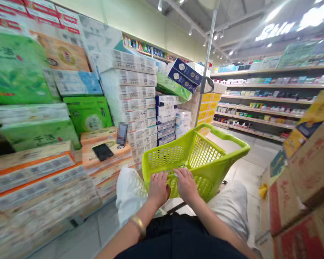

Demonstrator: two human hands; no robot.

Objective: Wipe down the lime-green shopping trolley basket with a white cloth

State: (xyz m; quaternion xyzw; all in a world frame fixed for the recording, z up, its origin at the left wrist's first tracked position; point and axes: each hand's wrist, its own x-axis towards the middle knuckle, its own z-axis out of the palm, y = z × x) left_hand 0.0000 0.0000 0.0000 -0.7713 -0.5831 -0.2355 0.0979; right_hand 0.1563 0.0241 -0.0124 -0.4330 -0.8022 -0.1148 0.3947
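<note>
A lime-green plastic shopping basket (205, 158) with perforated walls stands between my knees, its looped handle at the far right end. My left hand (159, 187) is closed over the near rim, fingers hooked across the edge; a gold-coloured bangle (138, 225) circles that wrist. Beside it, a short gap to the right, my right hand (187, 184) grips the same rim with its fingers curled over. Something small and pale shows by the right hand's fingertips, too small to name. Most of the basket's floor is hidden by the near wall and my hands.
Stacked tissue packs (89, 113) and cartons (136, 104) rise on the left; a dark flat phone-like object (102, 151) lies on one pack. A metal pole (206, 61) stands beyond the basket. Cardboard boxes (291, 194) line the right, stocked shelves (261, 90) the back.
</note>
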